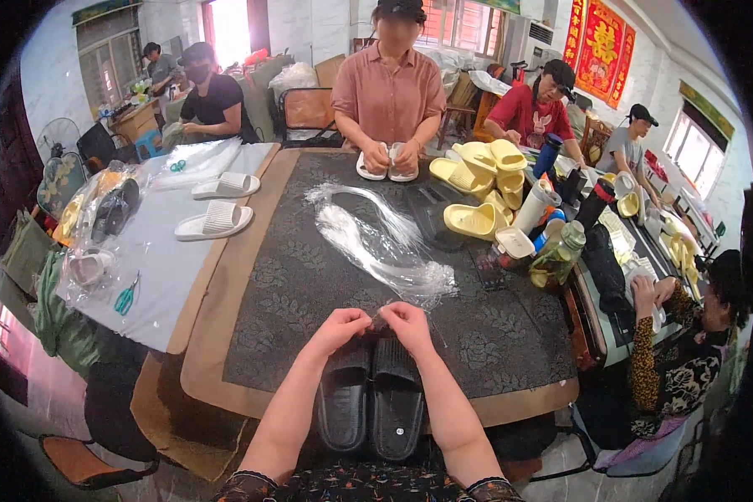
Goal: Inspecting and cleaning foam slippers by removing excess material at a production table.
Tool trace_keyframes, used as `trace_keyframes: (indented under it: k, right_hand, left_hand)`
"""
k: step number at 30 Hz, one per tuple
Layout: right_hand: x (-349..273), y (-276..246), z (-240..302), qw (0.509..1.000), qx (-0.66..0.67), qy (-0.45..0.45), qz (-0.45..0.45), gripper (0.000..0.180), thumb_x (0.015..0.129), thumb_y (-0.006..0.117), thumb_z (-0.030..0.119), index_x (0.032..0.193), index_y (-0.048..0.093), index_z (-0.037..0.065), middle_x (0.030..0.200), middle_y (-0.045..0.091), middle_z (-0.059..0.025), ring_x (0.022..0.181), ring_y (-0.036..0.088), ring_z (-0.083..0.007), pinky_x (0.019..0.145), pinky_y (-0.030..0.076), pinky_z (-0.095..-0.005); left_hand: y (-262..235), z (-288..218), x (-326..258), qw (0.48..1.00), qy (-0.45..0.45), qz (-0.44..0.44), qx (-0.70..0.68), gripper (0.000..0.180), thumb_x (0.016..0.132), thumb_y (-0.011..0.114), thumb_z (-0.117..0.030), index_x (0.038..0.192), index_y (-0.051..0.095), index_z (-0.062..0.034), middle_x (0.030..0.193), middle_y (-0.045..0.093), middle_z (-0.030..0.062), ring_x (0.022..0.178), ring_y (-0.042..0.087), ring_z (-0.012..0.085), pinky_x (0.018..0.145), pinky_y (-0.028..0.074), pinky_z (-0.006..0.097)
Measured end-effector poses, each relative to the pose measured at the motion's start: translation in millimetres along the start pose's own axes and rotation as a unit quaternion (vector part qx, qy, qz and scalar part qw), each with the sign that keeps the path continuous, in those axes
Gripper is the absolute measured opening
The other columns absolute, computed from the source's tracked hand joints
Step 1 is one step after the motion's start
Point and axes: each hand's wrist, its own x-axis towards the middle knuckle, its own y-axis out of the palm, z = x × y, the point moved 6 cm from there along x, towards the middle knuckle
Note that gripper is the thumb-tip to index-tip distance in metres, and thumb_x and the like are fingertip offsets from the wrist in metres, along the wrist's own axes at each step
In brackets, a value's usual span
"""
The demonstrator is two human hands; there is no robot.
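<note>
Two black slide sandals (368, 402) lie side by side, soles up, at the near edge of the dark patterned table (301, 268). My left hand (341, 326) and my right hand (407, 321) meet just above their far ends, fingertips pinched together on a thin clear plastic tie or bag edge (376, 315). A heap of clear plastic bags (376, 243) lies on the table right beyond my hands.
Opposite, a person in a pink shirt holds a white sandal pair (387, 164). Yellow sandals (481, 188) are stacked at the right with bottles and cups (552, 243). White sandals (213, 220) and teal scissors (125, 296) lie on the grey table at left. Other people sit around.
</note>
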Motion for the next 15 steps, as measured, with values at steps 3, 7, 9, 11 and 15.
trace_keyframes:
  k: [3,7,9,11,15]
  right_hand:
    - [3,-5,-6,0.998,0.05,-0.002,-0.036,0.016,0.084,0.066,0.018,0.085,0.066,0.001,0.072,0.062,0.0019,0.067,0.052,-0.0038,0.06,0.042,-0.0202]
    - [-1,10,-3,0.998,0.028,0.0,0.051,0.016,0.084,0.066,0.017,0.087,0.067,0.001,0.071,0.061,0.0022,0.066,0.051,-0.0037,0.059,0.041,-0.0204]
    - [4,0,-10,0.999,0.047,0.002,-0.005,0.016,0.084,0.066,0.017,0.087,0.066,0.001,0.072,0.062,0.0028,0.067,0.052,-0.0035,0.059,0.042,-0.0205]
    - [4,-7,-12,0.997,0.069,0.006,-0.038,0.016,0.084,0.066,0.017,0.087,0.066,0.001,0.072,0.062,0.0034,0.067,0.052,-0.0028,0.059,0.042,-0.0201]
    - [-5,10,8,0.998,0.03,-0.023,0.04,0.017,0.083,0.067,0.018,0.086,0.067,0.001,0.071,0.061,0.0031,0.064,0.05,-0.0032,0.058,0.04,-0.0204]
  left_hand:
    - [2,-1,0,1.0,0.001,-0.004,-0.009,0.022,0.087,0.058,-0.022,0.081,0.065,-0.0023,0.075,0.061,-0.002,0.068,0.051,0.0063,0.065,0.041,0.022]
    - [-1,-1,-2,1.0,-0.015,-0.003,0.01,0.021,0.087,0.058,-0.022,0.082,0.065,-0.0023,0.075,0.061,-0.0022,0.069,0.051,0.0062,0.065,0.042,0.022]
    - [2,-7,-4,1.0,-0.016,-0.016,0.003,0.021,0.087,0.058,-0.022,0.082,0.065,-0.0026,0.074,0.061,-0.0023,0.068,0.051,0.0061,0.065,0.042,0.022]
    - [2,-3,-2,1.0,-0.007,-0.009,-0.007,0.021,0.088,0.058,-0.022,0.081,0.065,-0.0029,0.074,0.061,-0.0025,0.069,0.051,0.0061,0.065,0.042,0.022]
    - [1,-3,-3,1.0,-0.004,-0.005,-0.021,0.021,0.088,0.058,-0.022,0.08,0.064,-0.003,0.075,0.061,-0.0025,0.069,0.051,0.006,0.065,0.042,0.022]
